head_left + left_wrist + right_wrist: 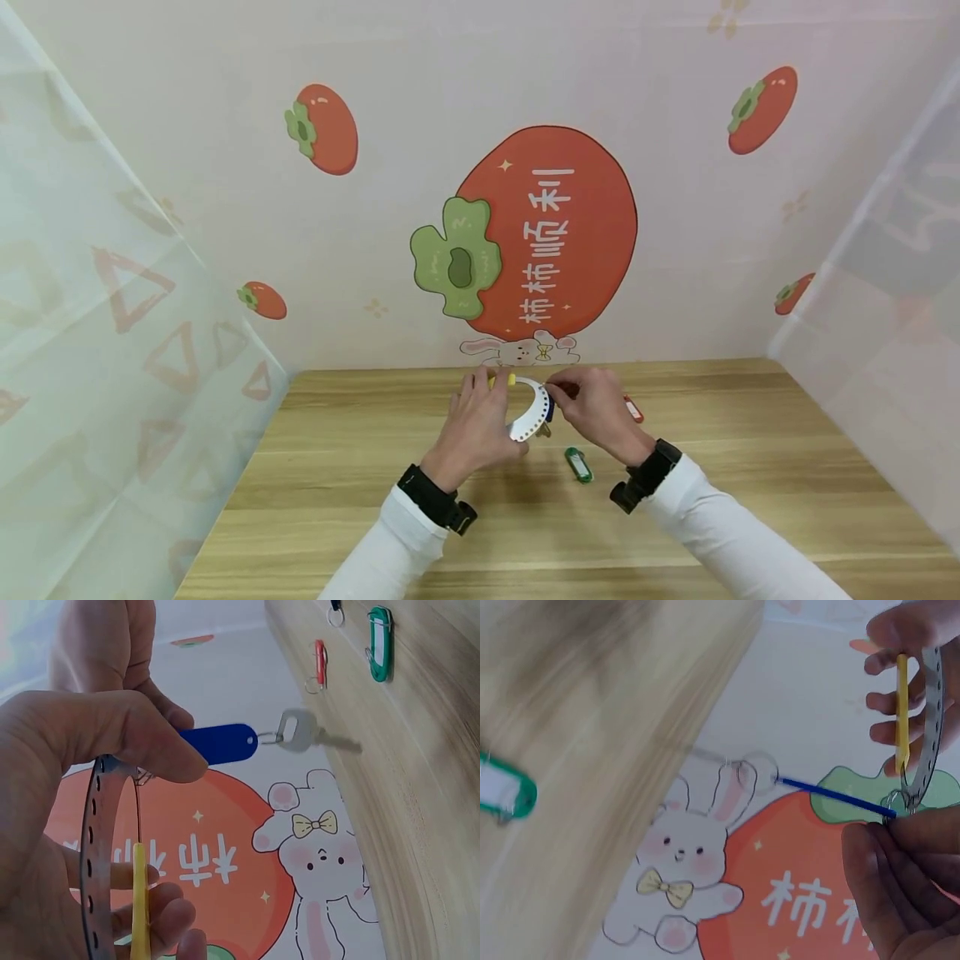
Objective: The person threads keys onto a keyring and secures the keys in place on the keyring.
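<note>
White sleeves (386, 546), black wrist straps (430, 496)

counter: wood-look top (337, 500), light brown, darker streaks, grain running left to right in head view
green tag (579, 465): flat on counter, pale label panel, long side roughly front to back, a bit slanted
red tag (633, 408): on counter, farther back and right of green, apart from it; pale label, wire ring (313, 685) at one end
extra ring (336, 616): on counter, dark piece attached, cut off by left wrist frame
</note>
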The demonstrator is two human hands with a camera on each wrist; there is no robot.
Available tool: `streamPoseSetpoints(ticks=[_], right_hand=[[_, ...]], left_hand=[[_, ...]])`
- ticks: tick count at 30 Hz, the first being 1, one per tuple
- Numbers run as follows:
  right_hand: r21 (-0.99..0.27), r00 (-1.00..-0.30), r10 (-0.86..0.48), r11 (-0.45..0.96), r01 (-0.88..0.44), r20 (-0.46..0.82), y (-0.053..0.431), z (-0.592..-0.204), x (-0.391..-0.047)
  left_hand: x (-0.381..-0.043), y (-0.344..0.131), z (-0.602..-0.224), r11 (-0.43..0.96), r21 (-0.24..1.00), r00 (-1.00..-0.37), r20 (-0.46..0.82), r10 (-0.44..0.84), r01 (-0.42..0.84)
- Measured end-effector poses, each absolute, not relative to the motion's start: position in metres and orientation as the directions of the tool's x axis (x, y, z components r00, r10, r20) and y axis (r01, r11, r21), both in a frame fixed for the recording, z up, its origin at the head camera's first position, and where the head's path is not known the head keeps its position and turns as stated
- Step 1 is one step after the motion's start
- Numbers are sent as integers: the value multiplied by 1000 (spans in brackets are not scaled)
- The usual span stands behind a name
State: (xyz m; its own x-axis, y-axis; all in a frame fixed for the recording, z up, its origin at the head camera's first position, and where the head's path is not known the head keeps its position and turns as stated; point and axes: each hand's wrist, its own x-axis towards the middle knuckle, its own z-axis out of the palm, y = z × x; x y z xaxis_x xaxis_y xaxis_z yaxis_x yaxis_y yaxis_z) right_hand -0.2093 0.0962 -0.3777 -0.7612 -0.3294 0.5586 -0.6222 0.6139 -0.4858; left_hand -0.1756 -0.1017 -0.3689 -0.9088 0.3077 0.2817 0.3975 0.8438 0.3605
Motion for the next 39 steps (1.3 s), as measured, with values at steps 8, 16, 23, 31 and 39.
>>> streamPoseSetpoints(ticks=[8, 16, 23, 31, 39], right_hand=[[-406, -714, -433, 609, -682, 550, 101, -375, -213], [-516, -791, -331, 617, -594, 515, 99, -378, -211], [-514, -782, -348, 604, -609, 518, 99, -377, -213], [-386, -717, -489, 616, -687, 497, 103, -371, -217], [-424, -725, -480, 595, -683, 494, 106, -372, -218]], left_hand=[[-177, -104, -370, 847, 309, -891, 290, 350, 433], [-176, -104, -370, 840, 356, -904, 281, 321, 409], [-176, -105, -370, 845, 322, -894, 294, 338, 426], [-176, -107, -370, 836, 290, -878, 269, 395, 465], [-176, -108, -370, 839, 311, -890, 257, 378, 446]])
